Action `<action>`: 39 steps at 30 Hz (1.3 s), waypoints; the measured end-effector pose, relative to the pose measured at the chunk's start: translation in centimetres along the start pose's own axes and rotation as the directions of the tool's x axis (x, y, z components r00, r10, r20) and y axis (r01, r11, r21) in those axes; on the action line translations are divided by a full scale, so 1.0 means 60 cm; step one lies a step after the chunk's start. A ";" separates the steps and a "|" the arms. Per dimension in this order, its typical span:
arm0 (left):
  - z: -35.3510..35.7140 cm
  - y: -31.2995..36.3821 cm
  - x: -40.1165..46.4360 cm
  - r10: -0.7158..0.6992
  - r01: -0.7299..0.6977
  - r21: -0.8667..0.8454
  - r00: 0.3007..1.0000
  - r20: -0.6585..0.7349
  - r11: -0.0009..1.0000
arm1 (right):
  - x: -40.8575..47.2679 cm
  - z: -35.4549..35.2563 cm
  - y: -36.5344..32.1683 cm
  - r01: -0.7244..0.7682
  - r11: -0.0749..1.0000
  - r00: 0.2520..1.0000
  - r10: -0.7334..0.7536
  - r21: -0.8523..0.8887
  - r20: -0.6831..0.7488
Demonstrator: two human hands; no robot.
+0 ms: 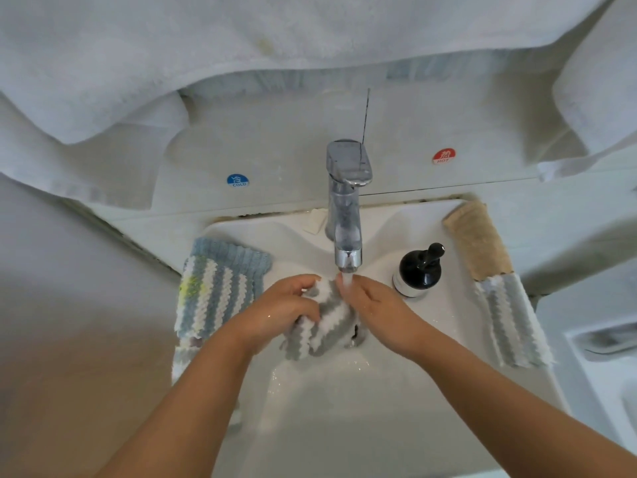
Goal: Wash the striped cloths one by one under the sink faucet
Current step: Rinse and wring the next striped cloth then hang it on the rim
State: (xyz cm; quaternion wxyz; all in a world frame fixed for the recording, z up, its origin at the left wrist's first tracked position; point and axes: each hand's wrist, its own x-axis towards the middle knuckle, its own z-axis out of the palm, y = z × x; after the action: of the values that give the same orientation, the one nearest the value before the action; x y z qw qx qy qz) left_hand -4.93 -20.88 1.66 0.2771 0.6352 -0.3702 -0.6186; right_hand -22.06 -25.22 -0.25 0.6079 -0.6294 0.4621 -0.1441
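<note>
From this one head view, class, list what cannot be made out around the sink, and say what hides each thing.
- Sink drain: head view, covered by the grey striped cloth that the left hand and right hand hold.
- Black pump bottle label: too small and blurred.
- Striped cloth on the left rim: lower end hidden behind the left forearm.
- Tray at the right: cut off by the frame edge.

Both forearms are bare, with no sleeves in view. The left hand (286, 307) and right hand (374, 310) look wet.
</note>
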 end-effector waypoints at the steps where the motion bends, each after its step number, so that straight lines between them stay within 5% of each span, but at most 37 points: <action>1: -0.001 0.005 -0.001 -0.002 0.002 -0.012 1.000 -0.002 1.000 | 0.002 -0.001 -0.004 -0.005 0.999 1.000 0.006 -0.047 0.021; 5: -0.009 0.007 0.000 -0.015 0.016 0.042 1.000 -0.015 0.999 | 0.006 -0.003 -0.004 0.044 0.989 0.999 -0.041 -0.143 0.022; 9: -0.004 0.003 -0.001 -0.075 0.093 0.240 0.994 -0.084 0.966 | 0.002 -0.001 -0.012 -0.019 0.985 0.993 -0.001 0.171 0.117; 12: 0.006 -0.014 -0.004 -0.180 0.178 -0.115 0.984 -0.009 0.977 | 0.010 -0.003 -0.013 -0.075 0.909 0.996 0.045 0.410 0.081; 16: 0.030 -0.055 -0.003 -0.065 0.226 -0.727 0.968 0.242 0.649 | 0.019 -0.003 -0.003 -0.119 0.807 0.992 0.123 0.579 0.033; 18: 0.037 -0.073 0.003 0.035 0.200 -0.832 0.967 0.254 0.517 | 0.020 -0.002 0.001 -0.116 0.770 0.989 0.147 0.628 0.003; 20: 0.044 -0.080 0.007 0.118 0.137 -0.860 0.968 0.222 0.492 | 0.022 -0.002 0.009 -0.111 0.736 0.985 0.171 0.667 -0.025; 24: 0.049 -0.060 0.014 0.033 -0.011 -0.719 0.999 0.017 0.695 | 0.018 -0.008 0.016 -0.095 0.758 0.977 0.194 0.645 -0.084; 28: 0.053 -0.045 0.023 -0.010 -0.139 -0.487 0.957 -0.291 0.862 | 0.007 -0.011 0.023 -0.110 0.974 0.941 0.166 0.199 -0.295; 31: 0.060 -0.042 0.017 0.067 -0.154 -0.150 0.881 -0.468 0.977 | 0.005 -0.009 0.033 -0.097 0.995 0.903 0.087 -0.003 -0.420; 34: 0.072 -0.040 0.024 0.161 -0.141 0.080 0.799 -0.579 0.987 | 0.009 0.006 0.030 -0.087 0.995 0.883 0.101 0.051 -0.458; 39: 0.131 -0.016 0.035 0.085 -0.126 -0.022 0.781 -0.619 0.992 | 0.023 0.034 0.006 -0.103 0.962 0.894 0.201 0.253 -0.400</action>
State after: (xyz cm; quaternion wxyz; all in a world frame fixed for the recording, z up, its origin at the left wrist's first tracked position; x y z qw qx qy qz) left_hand -12.67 -21.22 -0.95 0.4365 0.7715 -0.2749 -0.3724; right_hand -19.95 -24.93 -1.57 0.5704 -0.4720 0.6112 -0.2798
